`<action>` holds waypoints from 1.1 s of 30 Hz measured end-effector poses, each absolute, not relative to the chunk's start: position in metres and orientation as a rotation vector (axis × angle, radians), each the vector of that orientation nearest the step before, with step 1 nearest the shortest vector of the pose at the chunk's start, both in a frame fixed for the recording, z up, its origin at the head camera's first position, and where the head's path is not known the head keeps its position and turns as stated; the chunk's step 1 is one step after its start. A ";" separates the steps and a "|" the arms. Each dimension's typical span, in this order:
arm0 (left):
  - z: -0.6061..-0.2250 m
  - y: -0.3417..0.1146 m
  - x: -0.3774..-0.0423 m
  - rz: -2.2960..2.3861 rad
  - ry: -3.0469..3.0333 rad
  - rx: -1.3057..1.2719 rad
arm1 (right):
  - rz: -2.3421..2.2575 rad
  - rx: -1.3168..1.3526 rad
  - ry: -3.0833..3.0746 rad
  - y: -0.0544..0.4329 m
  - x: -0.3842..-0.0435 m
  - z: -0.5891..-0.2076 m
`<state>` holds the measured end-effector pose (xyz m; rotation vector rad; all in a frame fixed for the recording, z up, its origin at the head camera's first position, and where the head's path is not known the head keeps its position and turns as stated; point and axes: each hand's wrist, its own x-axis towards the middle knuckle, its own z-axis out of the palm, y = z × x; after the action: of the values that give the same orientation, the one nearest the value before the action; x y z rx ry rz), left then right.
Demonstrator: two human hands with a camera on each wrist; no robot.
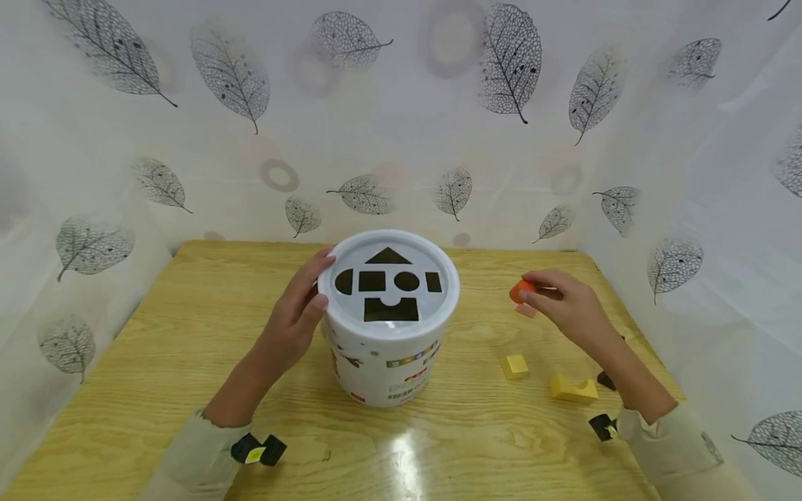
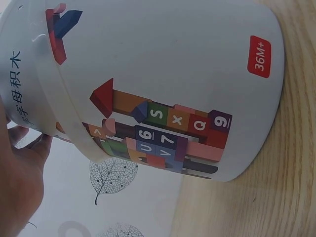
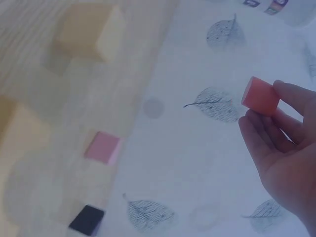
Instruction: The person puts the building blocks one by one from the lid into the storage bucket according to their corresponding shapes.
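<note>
A white bucket (image 1: 382,376) stands upright on the table, its lid (image 1: 341,316) cut with triangle, half-round, square, round, rectangle and notched openings. My left hand (image 1: 294,313) grips the lid's left rim, thumb on the near side; in the left wrist view only part of that hand (image 2: 22,173) shows beside the bucket (image 2: 163,59). Over the right part of the table, my right hand (image 1: 570,303) pinches an orange-red cylinder block (image 1: 521,289) between thumb and fingers. The right wrist view shows the cylinder (image 3: 261,96) held at the fingertips, a pink block (image 3: 102,147) lying apart on the table.
A yellow cube (image 1: 515,367) and a yellow notched block (image 1: 573,390) lie right of the bucket. A dark block (image 1: 606,380) sits partly behind my right forearm. A leaf-print curtain (image 1: 388,139) borders the wooden table (image 1: 207,299) at the back and sides.
</note>
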<state>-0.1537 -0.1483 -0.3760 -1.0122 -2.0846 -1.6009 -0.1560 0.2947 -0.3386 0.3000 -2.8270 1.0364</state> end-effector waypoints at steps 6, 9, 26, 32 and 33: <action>-0.375 -0.148 -0.153 -1.593 -2.092 -1.001 | 1.116 0.317 -2.822 0.274 -0.158 -0.319; -0.375 -0.148 -0.154 -1.595 -2.096 -0.998 | 1.148 0.323 -2.811 0.264 -0.158 -0.312; -0.374 -0.149 -0.152 -1.566 -2.106 -0.991 | 1.349 0.526 -2.667 0.228 -0.163 -0.276; -0.374 -0.149 -0.153 -1.592 -2.112 -0.993 | 1.409 0.599 -2.621 0.215 -0.162 -0.267; -0.374 -0.149 -0.153 -1.595 -2.112 -0.995 | 1.421 0.612 -2.617 0.212 -0.162 -0.266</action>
<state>-0.1527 -0.1489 -0.3744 -0.9945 -2.1116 -1.5953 -0.1624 0.2119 -0.2656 0.6120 -2.6167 1.4209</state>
